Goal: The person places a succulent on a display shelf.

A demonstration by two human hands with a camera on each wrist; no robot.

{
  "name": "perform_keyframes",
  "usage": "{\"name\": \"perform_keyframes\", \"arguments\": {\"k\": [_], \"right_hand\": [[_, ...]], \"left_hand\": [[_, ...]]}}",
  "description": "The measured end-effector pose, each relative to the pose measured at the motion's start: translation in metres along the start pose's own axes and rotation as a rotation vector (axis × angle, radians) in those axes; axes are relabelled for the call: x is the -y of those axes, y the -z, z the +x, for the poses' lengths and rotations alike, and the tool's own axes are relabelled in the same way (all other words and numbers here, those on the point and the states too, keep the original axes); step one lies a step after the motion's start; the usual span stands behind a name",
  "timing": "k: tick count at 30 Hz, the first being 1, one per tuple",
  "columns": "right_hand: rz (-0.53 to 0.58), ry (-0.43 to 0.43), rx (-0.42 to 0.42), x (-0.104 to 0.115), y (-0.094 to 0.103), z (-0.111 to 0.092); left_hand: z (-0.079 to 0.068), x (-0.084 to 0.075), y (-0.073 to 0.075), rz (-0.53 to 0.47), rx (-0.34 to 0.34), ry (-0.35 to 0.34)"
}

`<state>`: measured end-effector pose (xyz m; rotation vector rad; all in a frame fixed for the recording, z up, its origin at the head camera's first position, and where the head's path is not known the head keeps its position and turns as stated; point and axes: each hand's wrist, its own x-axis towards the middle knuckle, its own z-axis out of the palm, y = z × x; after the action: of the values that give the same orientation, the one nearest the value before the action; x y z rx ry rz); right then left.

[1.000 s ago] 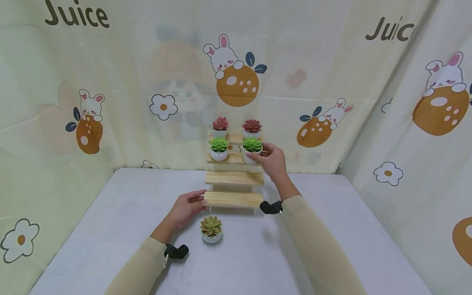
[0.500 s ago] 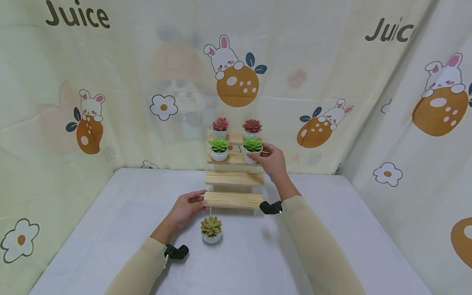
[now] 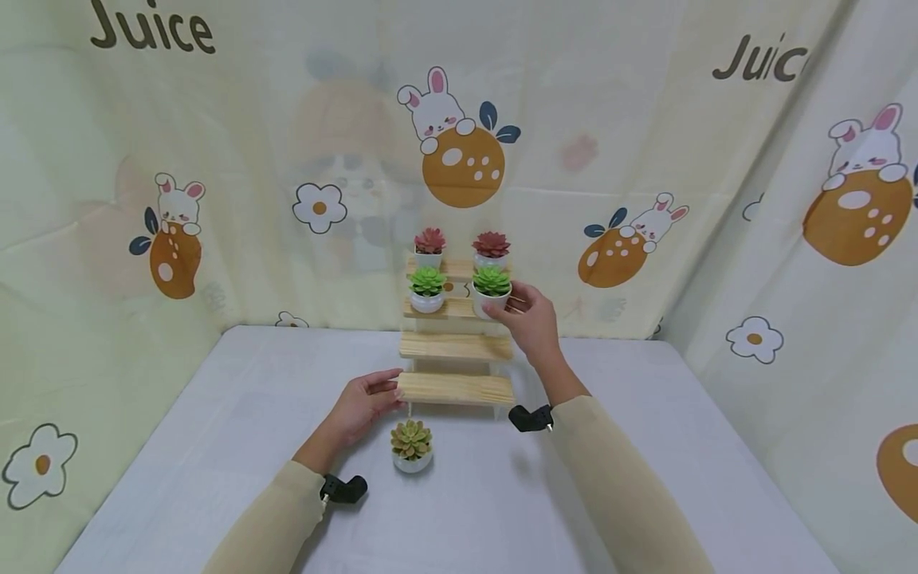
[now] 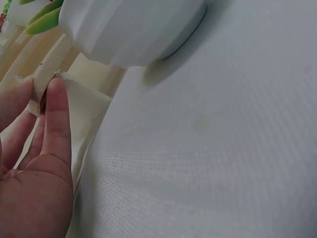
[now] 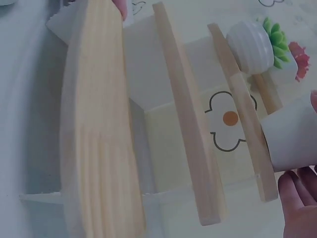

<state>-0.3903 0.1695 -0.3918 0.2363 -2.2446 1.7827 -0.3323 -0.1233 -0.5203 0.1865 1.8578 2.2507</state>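
Note:
A tiered wooden display stand (image 3: 455, 347) stands at the back of the table. My left hand (image 3: 357, 410) pinches the left end of its lowest board (image 3: 455, 389); the left wrist view shows thumb and fingers on either side of the board end (image 4: 43, 82). On the second tier from the top, my right hand (image 3: 534, 325) holds the white pot of the right green succulent (image 3: 492, 281), thumb in front. In the right wrist view this pot (image 5: 292, 134) meets the board. Another green succulent (image 3: 427, 288) sits to its left. Two red succulents (image 3: 429, 242) occupy the top tier.
A yellowish-green succulent (image 3: 411, 446) in a white pot stands on the white tablecloth (image 3: 488, 510), in front of the stand and right of my left hand. A printed curtain (image 3: 272, 159) hangs close behind the stand, with more cloth at both sides.
My right wrist and forearm have shifted slightly to the right and down, while the fingers stay on the pot. The left hand and the stand look unmoved.

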Motion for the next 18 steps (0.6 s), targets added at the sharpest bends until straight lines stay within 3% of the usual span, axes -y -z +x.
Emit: {"name": "perform_keyframes", "arguments": {"k": [4,11,16,18], "right_hand": [[-0.003,0.038,-0.041,-0.002,0.0,-0.009],[-0.036,0.022,-0.078,0.006,0.002,-0.031],[0.054,0.044,-0.088,0.021,0.001,-0.061],[0.094,0.057,-0.095,0.018,-0.001,-0.07]], "left_hand": [[-0.001,0.0,-0.001,-0.001,-0.002,0.002],[-0.001,-0.001,-0.001,-0.01,-0.005,0.027],[-0.001,-0.002,-0.001,-0.007,0.008,0.031],[-0.001,-0.003,-0.001,-0.006,0.008,0.028]]}}
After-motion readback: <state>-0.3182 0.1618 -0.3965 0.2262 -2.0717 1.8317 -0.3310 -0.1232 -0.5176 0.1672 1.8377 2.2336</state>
